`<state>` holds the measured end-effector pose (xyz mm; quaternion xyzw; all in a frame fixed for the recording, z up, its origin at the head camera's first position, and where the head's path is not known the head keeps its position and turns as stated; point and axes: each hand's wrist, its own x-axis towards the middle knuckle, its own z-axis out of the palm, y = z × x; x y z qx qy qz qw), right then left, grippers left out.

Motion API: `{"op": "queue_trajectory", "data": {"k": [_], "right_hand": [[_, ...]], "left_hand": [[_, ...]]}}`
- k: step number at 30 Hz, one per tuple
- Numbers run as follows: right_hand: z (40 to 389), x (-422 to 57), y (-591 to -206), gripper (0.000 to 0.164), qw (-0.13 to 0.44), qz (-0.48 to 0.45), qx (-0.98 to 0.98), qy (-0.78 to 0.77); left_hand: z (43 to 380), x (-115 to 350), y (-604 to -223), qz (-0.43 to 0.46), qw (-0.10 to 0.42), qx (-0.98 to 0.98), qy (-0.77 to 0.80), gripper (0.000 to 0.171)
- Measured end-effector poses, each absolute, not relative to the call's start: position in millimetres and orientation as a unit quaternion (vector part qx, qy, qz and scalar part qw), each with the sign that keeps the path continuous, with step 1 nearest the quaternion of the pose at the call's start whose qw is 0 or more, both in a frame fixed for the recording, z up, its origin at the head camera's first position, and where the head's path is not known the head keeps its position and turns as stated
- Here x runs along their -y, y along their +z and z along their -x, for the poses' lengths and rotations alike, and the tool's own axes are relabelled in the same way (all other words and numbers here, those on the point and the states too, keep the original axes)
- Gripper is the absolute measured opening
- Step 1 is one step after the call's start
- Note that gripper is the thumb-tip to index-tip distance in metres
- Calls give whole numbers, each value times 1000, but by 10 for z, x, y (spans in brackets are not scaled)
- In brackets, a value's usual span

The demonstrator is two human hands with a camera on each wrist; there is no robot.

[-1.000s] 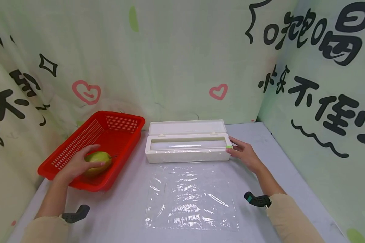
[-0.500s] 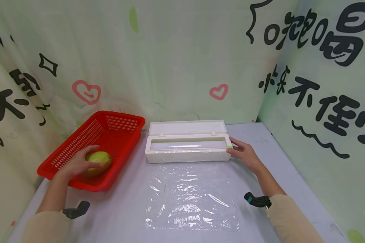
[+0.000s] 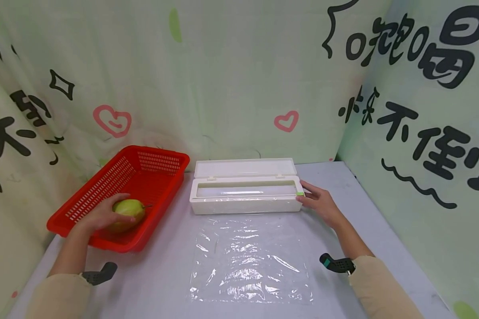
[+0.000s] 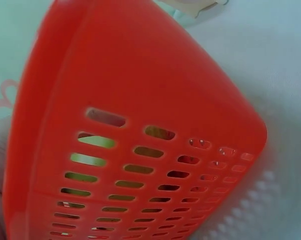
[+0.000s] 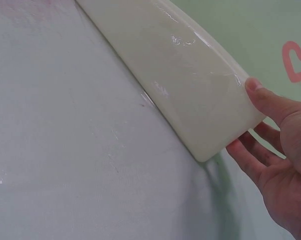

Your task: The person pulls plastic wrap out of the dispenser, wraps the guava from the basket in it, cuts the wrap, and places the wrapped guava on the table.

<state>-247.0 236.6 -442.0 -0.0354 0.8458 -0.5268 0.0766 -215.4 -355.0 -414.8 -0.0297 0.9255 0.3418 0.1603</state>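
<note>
In the head view my left hand (image 3: pixel 102 215) reaches into a red plastic basket (image 3: pixel 165 197) on the left. Its thumb and fingers curve round a yellow-green pear (image 3: pixel 132 208) with a dark stem. Through the slots of the basket wall (image 4: pixel 135 70), the left wrist view shows bits of green. My right hand (image 3: pixel 320 203) grips the right end of a white cling film dispenser (image 3: pixel 245 206), whose lid is folded back. In the right wrist view the thumb (image 5: pixel 255 87) lies at the dispenser's top edge, the other fingers at its end face.
A sheet of clear cling film (image 3: pixel 251 261) lies spread over the white table (image 3: pixel 155 288) in front of the dispenser. A printed curtain (image 3: pixel 231 88) hangs close behind the basket and dispenser, and on both sides.
Almost nothing differs; the head view shifts very slightly. My left hand stays round the pear and my right hand stays at the dispenser's end.
</note>
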Motion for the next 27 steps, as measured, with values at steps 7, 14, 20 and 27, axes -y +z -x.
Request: {"op": "queue_trajectory", "data": {"k": [7,14,20,27], "right_hand": [[2596,-2471,-4654,71,68,39,-848,-524],[2485,-2387,-4453,69,73,35,-843,-532],[2482,-2378,-4452,70,72,35,-842,-534],[2594,-2474,-4673,73,62,40,-846,-528]], "left_hand": [[2163,3563,-4161,25,158,-932,326,103],[2150,3567,-4144,27,168,-928,331,102],[2152,3564,-4142,31,172,-928,329,98],[2151,3565,-4147,27,166,-932,322,95]]}}
